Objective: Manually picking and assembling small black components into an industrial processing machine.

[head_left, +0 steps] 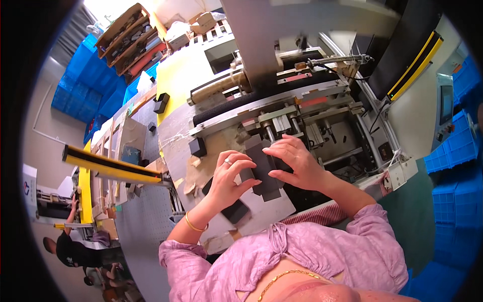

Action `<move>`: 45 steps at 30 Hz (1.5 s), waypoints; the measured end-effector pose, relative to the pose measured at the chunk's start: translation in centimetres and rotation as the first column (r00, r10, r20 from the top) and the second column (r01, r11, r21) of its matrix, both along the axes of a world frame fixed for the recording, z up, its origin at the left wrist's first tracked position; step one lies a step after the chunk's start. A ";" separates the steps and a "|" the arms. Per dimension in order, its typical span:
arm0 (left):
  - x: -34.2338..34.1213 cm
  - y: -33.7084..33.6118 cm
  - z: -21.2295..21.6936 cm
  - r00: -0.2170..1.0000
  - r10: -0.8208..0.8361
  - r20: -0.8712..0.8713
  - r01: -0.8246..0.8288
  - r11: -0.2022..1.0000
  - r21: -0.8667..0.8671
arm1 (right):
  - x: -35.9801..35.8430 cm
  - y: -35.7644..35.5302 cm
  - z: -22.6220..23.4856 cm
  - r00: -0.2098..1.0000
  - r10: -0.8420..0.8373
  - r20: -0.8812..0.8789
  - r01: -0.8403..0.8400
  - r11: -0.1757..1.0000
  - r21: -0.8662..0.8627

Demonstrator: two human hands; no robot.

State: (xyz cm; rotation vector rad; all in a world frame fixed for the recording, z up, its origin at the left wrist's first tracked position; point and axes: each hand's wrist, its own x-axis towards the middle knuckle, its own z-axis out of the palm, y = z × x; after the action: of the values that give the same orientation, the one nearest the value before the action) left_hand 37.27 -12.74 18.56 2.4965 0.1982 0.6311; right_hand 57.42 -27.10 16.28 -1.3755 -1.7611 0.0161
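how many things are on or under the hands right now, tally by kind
dark grey flat card piece under both hands: 1
left hand: 1
right hand: 1
ring on the left hand: 1
gold bangle on the left wrist: 1
total: 5

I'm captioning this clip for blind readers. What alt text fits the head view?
Seen from above, a person's left hand and right hand press on a flat dark grey cardboard blank on the worn bed of a grey machine. The left hand wears a ring and a gold bangle; blue crates stand to the right.
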 end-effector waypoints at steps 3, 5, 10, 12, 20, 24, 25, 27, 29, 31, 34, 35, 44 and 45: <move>1.9 1.4 0.5 0.996 0.004 0.088 -0.012 0.995 0.094 | 2.5 1.5 0.7 0.998 -0.018 0.068 0.017 1.000 0.016; 3.3 2.6 1.5 0.990 0.011 0.137 -0.029 0.991 0.132 | 4.5 2.8 2.8 0.993 -0.021 0.116 0.017 0.999 0.037; 11.0 9.0 3.3 0.982 0.098 0.160 -0.073 0.985 -0.153 | 12.1 9.2 5.2 0.961 0.017 -0.275 -0.074 0.977 -0.199; 15.4 15.0 0.7 0.985 0.038 0.171 0.087 0.741 -0.666 | 16.8 14.2 3.7 0.854 -0.017 -0.519 -0.173 0.933 -0.315; 22.1 21.5 6.0 0.973 0.109 0.205 -0.133 0.985 0.106 | 23.1 22.5 6.2 0.996 0.028 -0.079 -0.032 0.998 -0.045; 19.4 22.0 5.6 0.988 0.079 0.136 -0.049 0.977 -0.208 | 20.7 21.2 7.4 0.923 0.107 -0.370 -0.056 0.988 0.147; 17.5 19.8 5.7 0.971 0.139 0.194 -0.103 0.977 -0.187 | 18.4 20.0 7.5 0.899 0.094 -0.427 0.034 0.959 0.281; 12.6 14.3 5.1 0.870 0.071 0.487 -0.122 0.990 0.074 | 11.2 16.1 6.6 0.843 0.076 -0.533 0.171 0.901 0.398; 4.7 8.8 4.6 0.885 -0.087 0.457 0.125 0.991 -0.053 | 3.2 9.1 4.4 0.877 0.060 -0.476 0.056 0.972 0.227; -5.2 6.2 4.6 0.950 -0.196 0.243 0.184 0.980 0.068 | -4.5 3.9 0.5 0.885 0.268 -0.381 -0.330 0.938 -0.107; -18.1 4.8 0.2 0.915 0.228 0.334 -0.210 0.974 -0.089 | -13.8 -1.1 -4.0 0.671 0.225 -0.707 -0.630 0.675 -0.384; -22.6 4.6 -2.4 0.817 0.535 0.216 -0.480 0.837 -0.263 | -16.2 -1.7 -4.0 0.555 0.113 -0.824 -0.703 0.593 -0.393; -54.6 7.8 -29.9 -0.169 0.928 -0.331 -0.984 -0.141 0.107 | -32.0 2.6 -3.6 0.557 0.164 -0.814 -0.789 0.409 -0.458; -55.1 8.4 -29.7 -0.176 0.901 -0.395 -0.984 -0.153 0.090 | -33.6 3.0 -3.4 0.569 0.176 -0.803 -0.792 0.382 -0.477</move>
State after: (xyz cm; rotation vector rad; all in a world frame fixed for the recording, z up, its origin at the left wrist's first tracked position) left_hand -17.81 -4.38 -11.16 1.5765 2.4130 0.5661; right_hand 23.80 -24.07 12.88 -1.0311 -1.4827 1.7210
